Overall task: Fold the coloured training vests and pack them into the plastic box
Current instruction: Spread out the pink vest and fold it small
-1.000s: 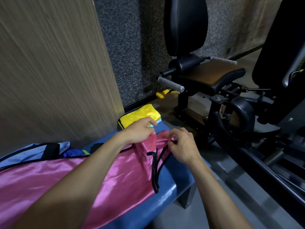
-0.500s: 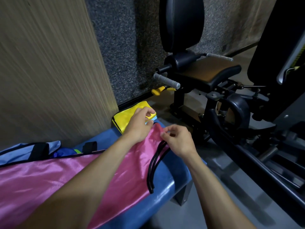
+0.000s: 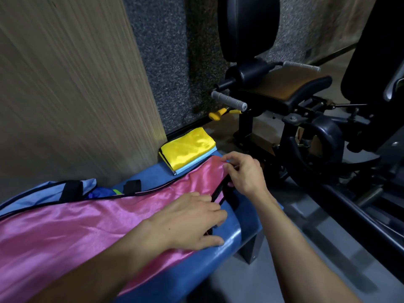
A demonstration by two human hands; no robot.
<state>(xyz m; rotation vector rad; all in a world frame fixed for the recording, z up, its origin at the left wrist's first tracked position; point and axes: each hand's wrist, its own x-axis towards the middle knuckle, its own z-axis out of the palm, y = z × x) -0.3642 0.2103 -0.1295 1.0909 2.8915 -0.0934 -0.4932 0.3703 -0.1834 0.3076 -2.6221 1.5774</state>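
Pink vest (image 3: pixel 91 224) lies under left hand (image 3: pixel 188 221), right hand (image 3: pixel 244 173) pinching its end.

wood-grain wall panel (image 3: pixel 65 95) | grey carpeted wall (image 3: pixel 175 62) | black gym machine (image 3: pixel 295 101) | grey floor (image 3: pixel 317 248)

Spread vest (image 3: pixel 76 232) lying along the counter (image 3: pixel 227 243); folded vests (image 3: pixel 188 149) stacked at its far end, against the wall (image 3: pixel 65 95); more vests (image 3: pixel 43 191) behind; exercise machine (image 3: pixel 295 95) to the right

Wooden wall (image 3: pixel 65 95) close left, gym machine (image 3: pixel 306 127) right (floor gap between), folded vests (image 3: pixel 188 149) ahead
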